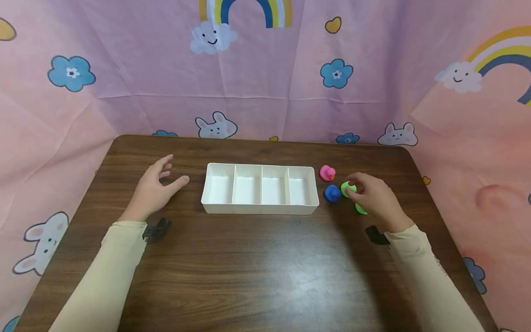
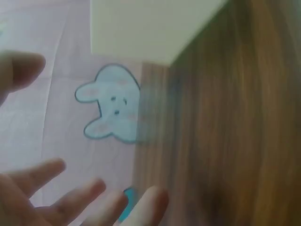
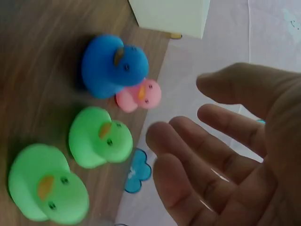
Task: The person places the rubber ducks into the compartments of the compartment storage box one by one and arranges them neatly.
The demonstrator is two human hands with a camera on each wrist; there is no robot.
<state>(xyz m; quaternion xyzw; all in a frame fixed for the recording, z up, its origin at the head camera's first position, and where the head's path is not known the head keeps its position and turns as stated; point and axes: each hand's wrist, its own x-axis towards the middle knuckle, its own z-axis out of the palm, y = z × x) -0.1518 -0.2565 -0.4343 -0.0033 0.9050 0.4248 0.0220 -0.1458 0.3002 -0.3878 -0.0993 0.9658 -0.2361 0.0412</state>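
Note:
Four compartments' worth of white tray stands mid-table, its sections bare inside. Just right of it sit a pink rubber duck, a blue rubber duck and two green rubber ducks, one farther green duck and one nearer green duck. My right hand hovers over the green ducks, partly covering them in the head view; the right wrist view shows its fingers apart from every duck. Left of the tray, my left hand is held above the table with fingers spread and nothing in it.
The dark wooden table has its far edge close to a pink cartoon-print cloth, which also hangs along both sides. Black wrist straps with mounts sit at both cuffs.

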